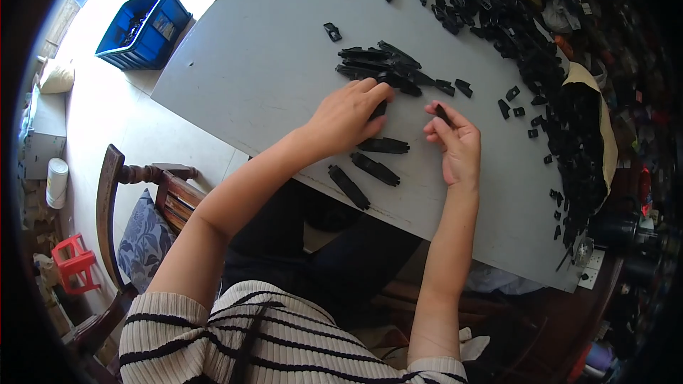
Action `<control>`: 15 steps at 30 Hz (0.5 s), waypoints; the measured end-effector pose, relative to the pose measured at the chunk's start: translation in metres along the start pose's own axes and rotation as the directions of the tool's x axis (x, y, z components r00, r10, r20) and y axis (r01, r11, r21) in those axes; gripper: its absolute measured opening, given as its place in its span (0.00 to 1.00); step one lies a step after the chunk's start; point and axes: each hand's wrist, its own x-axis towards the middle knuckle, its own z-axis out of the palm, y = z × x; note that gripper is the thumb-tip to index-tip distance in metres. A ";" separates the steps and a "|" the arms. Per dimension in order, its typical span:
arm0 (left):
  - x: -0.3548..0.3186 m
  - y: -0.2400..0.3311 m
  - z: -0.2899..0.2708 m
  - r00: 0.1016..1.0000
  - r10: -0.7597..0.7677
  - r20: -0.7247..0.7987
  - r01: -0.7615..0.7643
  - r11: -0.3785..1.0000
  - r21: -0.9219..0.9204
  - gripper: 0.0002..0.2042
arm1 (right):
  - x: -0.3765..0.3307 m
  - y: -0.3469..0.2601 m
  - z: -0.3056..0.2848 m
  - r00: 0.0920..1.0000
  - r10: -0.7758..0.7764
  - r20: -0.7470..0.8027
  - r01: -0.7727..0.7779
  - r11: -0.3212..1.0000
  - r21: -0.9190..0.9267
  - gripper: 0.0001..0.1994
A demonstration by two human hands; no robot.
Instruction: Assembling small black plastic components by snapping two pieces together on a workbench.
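My left hand [345, 119] is closed around a black plastic part [379, 109], mostly covered by the fingers, at the near edge of a small pile of long black plastic parts [370, 58]. Between the thumb and fingers of my right hand [459, 144] is a small dark piece [442, 114], raised just right of the left hand. Three long black parts lie apart on the table near me: one [384, 145] beside my left thumb, another [376, 169] below it, and a third [348, 187] close to the table edge.
On the grey table [249, 64], a large heap of black parts [526, 50] runs along the right side, with small loose pieces [513, 92] beside it. A blue crate [146, 28] stands on the floor at left. A wooden chair [110, 199] and red stool [75, 263] are nearby.
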 end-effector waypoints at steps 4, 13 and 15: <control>0.004 -0.005 -0.005 0.986 0.026 0.167 0.015 0.972 -0.236 0.16 | -0.004 -0.002 0.015 0.972 -0.181 0.153 0.233 0.850 -0.473 0.13; 0.004 -0.019 -0.004 0.979 -0.046 0.197 0.119 0.919 -0.375 0.10 | -0.005 -0.003 0.010 0.870 -0.326 0.370 0.488 0.464 -0.739 0.16; 0.005 -0.022 -0.004 0.977 -0.075 0.198 0.149 0.906 -0.395 0.11 | -0.002 0.000 0.014 0.866 -0.332 0.374 0.495 0.463 -0.735 0.16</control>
